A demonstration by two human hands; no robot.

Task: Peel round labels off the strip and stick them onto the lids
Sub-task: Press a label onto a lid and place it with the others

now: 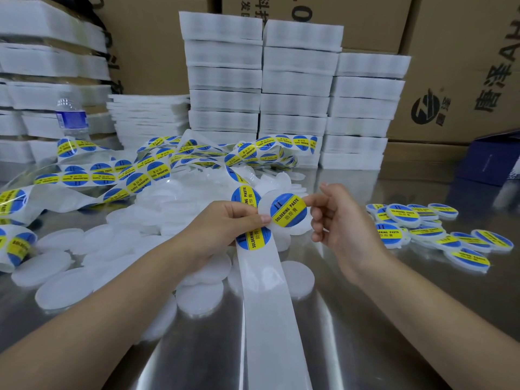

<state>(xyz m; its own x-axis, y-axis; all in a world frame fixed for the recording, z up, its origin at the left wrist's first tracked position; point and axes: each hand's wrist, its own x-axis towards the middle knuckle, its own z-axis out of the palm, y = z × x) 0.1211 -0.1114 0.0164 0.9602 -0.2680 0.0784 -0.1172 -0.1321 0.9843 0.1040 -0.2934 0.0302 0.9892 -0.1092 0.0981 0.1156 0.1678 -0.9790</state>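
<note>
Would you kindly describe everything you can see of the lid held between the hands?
The lid is a round, flat disc of frosted white plastic, as it looks. A round label, blue with a yellow band reading SOLDERING PASTE, sits near its centre, leaving a white rim. It is held above the table, face tilted toward the camera. The right hand pinches its right edge; the left hand, which holds the strip, touches its left edge with the thumb.

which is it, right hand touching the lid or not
Touching. The head view shows a fingertip of the right hand on the right edge of the lid, by its label, with no gap.
</note>
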